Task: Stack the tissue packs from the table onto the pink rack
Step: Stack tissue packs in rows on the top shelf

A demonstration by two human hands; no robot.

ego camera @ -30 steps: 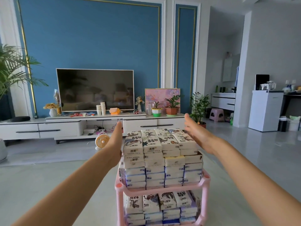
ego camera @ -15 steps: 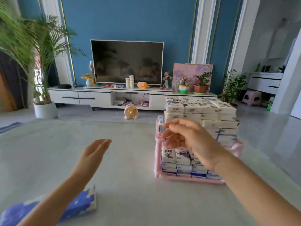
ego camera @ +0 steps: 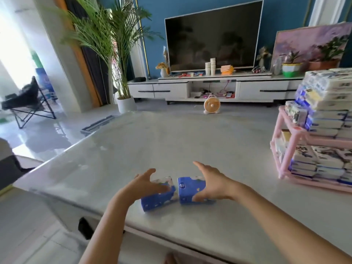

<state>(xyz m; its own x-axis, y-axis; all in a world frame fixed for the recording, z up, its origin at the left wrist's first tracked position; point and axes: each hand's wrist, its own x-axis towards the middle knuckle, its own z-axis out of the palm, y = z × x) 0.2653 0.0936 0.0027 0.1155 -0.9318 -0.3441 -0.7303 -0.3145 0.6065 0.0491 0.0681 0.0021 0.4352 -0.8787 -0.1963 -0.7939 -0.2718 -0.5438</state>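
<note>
Two blue tissue packs lie side by side near the front edge of the pale table (ego camera: 152,141). My left hand (ego camera: 141,184) is spread over the left pack (ego camera: 160,200), fingers straight, thumb lying across its top. My right hand (ego camera: 211,182) reaches over the right pack (ego camera: 187,189) with straight fingers, its thumb at the pack's near side. Neither hand has closed round a pack. The pink rack (ego camera: 285,155) stands on the table at the far right, both shelves piled with several white and blue tissue packs (ego camera: 327,96).
Beyond the table are a TV (ego camera: 211,33) on a white cabinet (ego camera: 262,88), a small orange fan (ego camera: 211,105) on the floor and a tall potted palm (ego camera: 122,73). A black folding chair (ego camera: 26,101) stands at the left.
The view has swung left, away from the rack. Both hands left the rack's stack and came down over the two blue packs at the table's front.
</note>
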